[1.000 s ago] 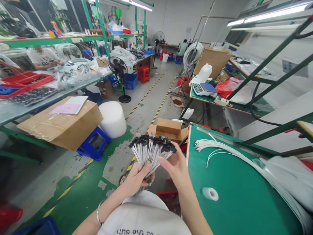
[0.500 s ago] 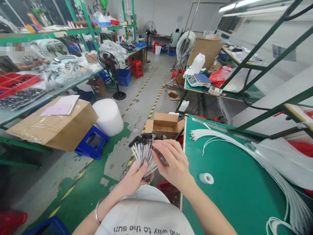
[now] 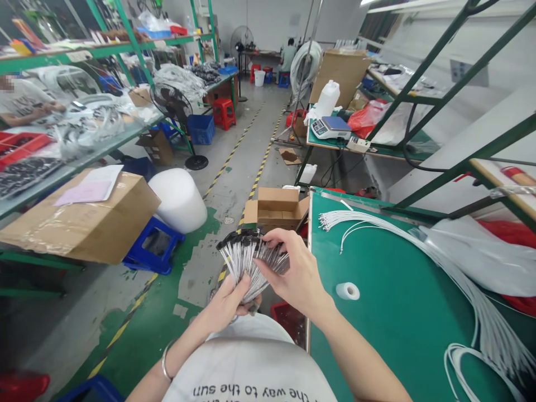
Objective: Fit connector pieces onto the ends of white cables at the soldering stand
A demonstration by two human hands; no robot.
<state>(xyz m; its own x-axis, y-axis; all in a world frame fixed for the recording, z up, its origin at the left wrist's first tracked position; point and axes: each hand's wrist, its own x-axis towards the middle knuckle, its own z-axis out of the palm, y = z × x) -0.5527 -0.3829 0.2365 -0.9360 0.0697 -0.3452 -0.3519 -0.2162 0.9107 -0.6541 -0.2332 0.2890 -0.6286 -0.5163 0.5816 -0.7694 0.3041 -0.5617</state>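
My left hand is wrapped round a thick bundle of thin grey-white cables in front of my body. The cables fan upward and end in black connectors. At the right side of the fan is my right hand, its fingertips by the connectors and its thumb lower, against the cables. A gap shows between that thumb and forefinger, and I see nothing gripped there. The fingers of my left hand behind the bundle are mostly hidden.
To the right, a green-topped table carries long white cables and a small white roll. Ahead is an open cardboard box. On the left, a large carton rests on a blue stool. A person sits at the left bench.
My right thumb has come away from the fingertips, which were close together at a connector, and moved down the cables. The view has shifted slightly; my left hand keeps its hold.
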